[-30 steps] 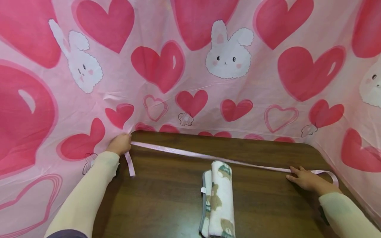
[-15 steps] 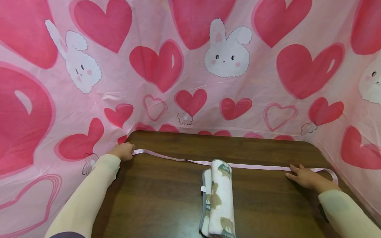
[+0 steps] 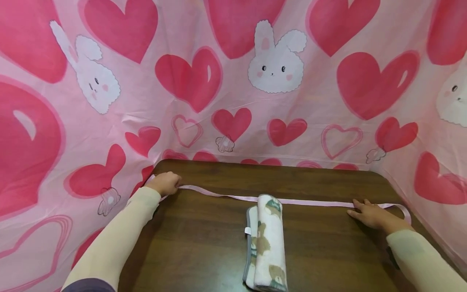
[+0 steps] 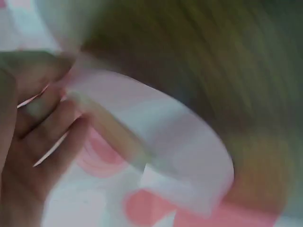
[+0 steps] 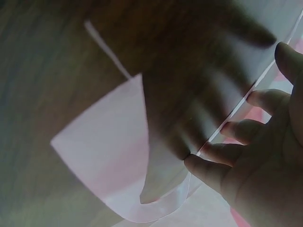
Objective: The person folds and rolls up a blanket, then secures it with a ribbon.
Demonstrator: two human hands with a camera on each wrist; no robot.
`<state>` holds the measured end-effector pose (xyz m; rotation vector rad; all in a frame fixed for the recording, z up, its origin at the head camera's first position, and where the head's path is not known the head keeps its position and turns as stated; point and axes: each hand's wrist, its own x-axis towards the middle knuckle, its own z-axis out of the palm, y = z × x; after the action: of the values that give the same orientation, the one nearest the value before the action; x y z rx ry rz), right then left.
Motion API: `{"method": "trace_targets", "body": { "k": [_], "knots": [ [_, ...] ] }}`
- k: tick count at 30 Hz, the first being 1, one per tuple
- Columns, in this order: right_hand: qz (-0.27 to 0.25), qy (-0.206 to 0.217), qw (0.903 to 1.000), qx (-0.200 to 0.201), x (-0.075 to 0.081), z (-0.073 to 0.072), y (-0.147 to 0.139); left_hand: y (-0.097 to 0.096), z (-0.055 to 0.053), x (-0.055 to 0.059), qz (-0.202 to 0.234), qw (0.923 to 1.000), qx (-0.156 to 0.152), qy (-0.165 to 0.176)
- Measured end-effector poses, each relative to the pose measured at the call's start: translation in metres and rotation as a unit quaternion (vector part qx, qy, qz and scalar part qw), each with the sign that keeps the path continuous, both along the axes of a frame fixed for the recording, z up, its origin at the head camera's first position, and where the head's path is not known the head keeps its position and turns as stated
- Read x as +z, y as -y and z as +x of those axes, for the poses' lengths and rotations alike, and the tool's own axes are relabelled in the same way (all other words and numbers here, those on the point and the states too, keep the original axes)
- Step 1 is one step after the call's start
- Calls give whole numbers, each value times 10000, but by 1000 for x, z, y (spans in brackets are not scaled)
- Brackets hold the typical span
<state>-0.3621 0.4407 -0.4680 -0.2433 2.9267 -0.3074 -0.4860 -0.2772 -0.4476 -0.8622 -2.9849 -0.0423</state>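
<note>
A long pale pink ribbon (image 3: 317, 202) runs across the brown table from my left hand (image 3: 166, 183) to my right hand (image 3: 370, 214). Between thumb and fingers, the left hand pinches the ribbon near the table's far left corner; in the left wrist view a wide stretch of ribbon (image 4: 156, 113) curves away from the fingertips. The right hand rests on the ribbon with its fingers spread and fairly straight, fingertips touching the surface. Past the right wrist, the ribbon's free end bends in a loop (image 5: 104, 151). The left wrist view is blurred.
A rolled white towel (image 3: 270, 243) with brown bear prints and grey edging lies mid-table, its far end meeting the ribbon's line. Pink cloth (image 3: 277, 109) printed with hearts and rabbits hangs round the back and sides of the table (image 3: 193, 251).
My left hand has come down and toward the right, still holding the ribbon. The ribbon, taut and slanting before, now lies lower and slacker. My right hand has stayed in place.
</note>
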Motion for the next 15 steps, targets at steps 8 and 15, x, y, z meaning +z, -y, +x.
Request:
{"method": "trace_targets", "body": {
  "k": [8, 15],
  "knots": [
    [99, -35, 9999, 6, 2, -1, 1, 12, 13, -17, -1084, 9699, -1531, -1550],
    [21, 29, 10000, 4, 5, -2, 1, 15, 24, -15, -1245, 9871, -584, -822]
  ]
}}
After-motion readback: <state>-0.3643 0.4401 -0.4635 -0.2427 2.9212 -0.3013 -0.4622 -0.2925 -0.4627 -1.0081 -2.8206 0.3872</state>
